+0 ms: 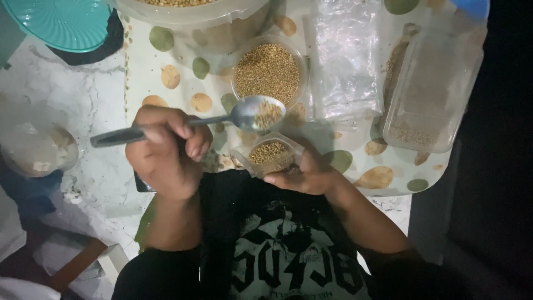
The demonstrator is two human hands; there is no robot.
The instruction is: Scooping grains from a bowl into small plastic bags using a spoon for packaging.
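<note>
Head view shows our left hand (166, 147) clamped on the spoon (222, 118), its bowl just above the seed-filled bag (267, 154) our right hand (305, 173) grips at centre frame.

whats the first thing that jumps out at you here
The metal spoon heaped with small golden seeds, held in the left hand at the centre of the view. Just below its bowl, the right hand tilts a small clear bag partly filled with the same seeds. Behind them on the spotted tablecloth stands a round clear tub of seeds.
</note>
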